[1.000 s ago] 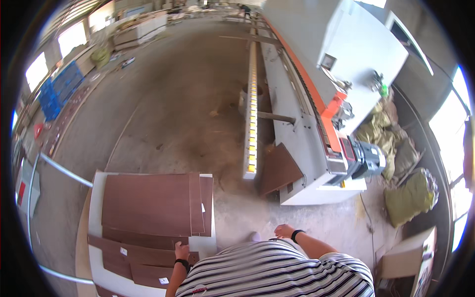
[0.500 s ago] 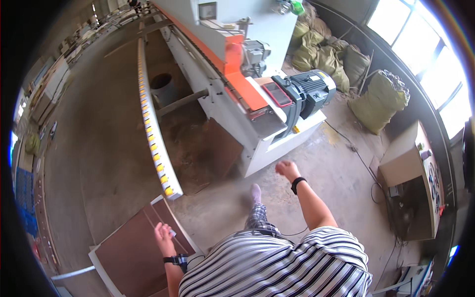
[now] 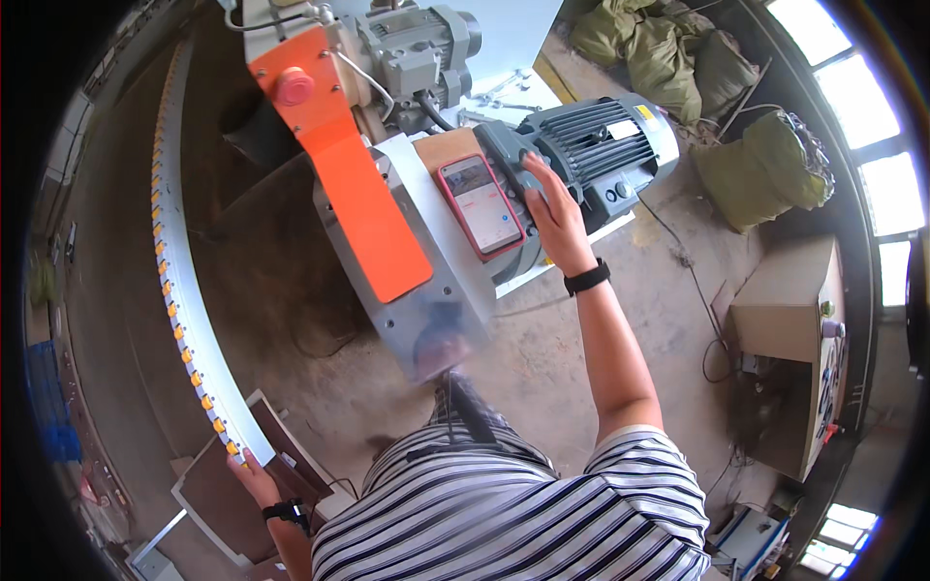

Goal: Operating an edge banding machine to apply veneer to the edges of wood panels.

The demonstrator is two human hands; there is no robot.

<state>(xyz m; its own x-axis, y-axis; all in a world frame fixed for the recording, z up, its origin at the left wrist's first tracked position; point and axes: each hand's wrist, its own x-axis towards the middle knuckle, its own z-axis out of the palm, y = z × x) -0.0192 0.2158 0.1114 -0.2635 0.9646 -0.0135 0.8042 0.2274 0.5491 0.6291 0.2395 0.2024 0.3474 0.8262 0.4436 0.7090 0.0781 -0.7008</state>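
At the far middle of the scene stands a grey machine (image 3: 426, 310) with an orange guard (image 3: 349, 184), and just right of it a grey electric motor (image 3: 601, 145). The right hand (image 3: 552, 208), fingers spread apart, rests against the right edge of a red-cased phone (image 3: 481, 205) lying on the machine's white surface (image 3: 436, 228). Near left, the left hand (image 3: 254, 479) grips the edge of a brown board (image 3: 218, 508).

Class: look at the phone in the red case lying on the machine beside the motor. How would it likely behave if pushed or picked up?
The phone looks flat and rigid, so it would probably slide, not roll. It lies tilted beside the right hand, so a push might send it off. Its glass screen is likely fragile.
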